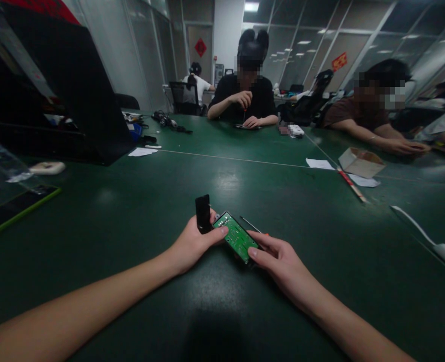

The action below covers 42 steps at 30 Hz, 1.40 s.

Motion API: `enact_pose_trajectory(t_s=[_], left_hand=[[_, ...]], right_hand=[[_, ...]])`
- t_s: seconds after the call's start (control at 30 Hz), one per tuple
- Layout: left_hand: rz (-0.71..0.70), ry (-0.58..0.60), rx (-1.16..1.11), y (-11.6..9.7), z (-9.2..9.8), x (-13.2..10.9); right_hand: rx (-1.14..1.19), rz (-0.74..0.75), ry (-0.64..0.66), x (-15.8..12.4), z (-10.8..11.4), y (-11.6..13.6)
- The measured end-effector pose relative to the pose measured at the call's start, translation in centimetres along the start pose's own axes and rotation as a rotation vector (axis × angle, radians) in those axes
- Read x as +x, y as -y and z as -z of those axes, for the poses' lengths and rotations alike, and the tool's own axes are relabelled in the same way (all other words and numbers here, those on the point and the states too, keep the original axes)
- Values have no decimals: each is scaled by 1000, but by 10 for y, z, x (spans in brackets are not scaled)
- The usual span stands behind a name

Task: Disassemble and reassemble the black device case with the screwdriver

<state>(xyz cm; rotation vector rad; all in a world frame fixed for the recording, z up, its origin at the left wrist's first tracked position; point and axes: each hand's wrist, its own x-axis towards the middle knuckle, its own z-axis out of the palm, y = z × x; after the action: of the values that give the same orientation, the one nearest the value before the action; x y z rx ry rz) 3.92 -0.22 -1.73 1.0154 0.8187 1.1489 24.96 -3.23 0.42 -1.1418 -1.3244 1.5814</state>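
Between my two hands is a green circuit board (pixel 237 237), tilted above the dark green table, its soldered side facing up. My left hand (pixel 199 236) is closed, its thumb on the board's upper left edge. A black plastic piece (pixel 203 213) stands up at the left fingers; whether it joins the board is hidden. My right hand (pixel 275 255) pinches the board's lower right end, thumb on top and fingers at the far side. Just beyond those fingers shows a screwdriver (pixel 251 224), with a thin shaft and a bit of orange handle; I cannot tell whether the fingers touch it.
Across the table (pixel 162 186), a person (pixel 245 95) holds a screwdriver upright; another person (pixel 373 110) sits at the right. A cardboard box (pixel 361 162) and a red-and-wood stick (pixel 352 186) lie right. A large black case (pixel 67 85) stands left, cables (pixel 165 120) behind.
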Motion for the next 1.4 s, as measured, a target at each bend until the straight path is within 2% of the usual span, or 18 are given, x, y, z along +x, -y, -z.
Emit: enact_pose_trajectory(t_s=[0.17,0.43,0.57,0.67,0.93,1.23,1.4], left_hand=[[9,27,-15,-1,-1,0],[27,55,-46,-5,-1,-3],[35,151,-100,-11,-4,-5],[39,215,-131,-12,-5,-4],[38,89,-86,-5,-2,-2],[114,92,-224,-9,-7,-3],[97,65,-201,-9,-7,-3]], right_hand=[[-131,1,25,0,-1,4],[-84,-4,142,-1,-1,3],[-70,-16,161,-3,-3,5],[-54,-19,126,-2,-3,3],[53,-26,100,3,1,-6],[64,-35,95,-2,0,4],[24,-38,65,-3,0,3]])
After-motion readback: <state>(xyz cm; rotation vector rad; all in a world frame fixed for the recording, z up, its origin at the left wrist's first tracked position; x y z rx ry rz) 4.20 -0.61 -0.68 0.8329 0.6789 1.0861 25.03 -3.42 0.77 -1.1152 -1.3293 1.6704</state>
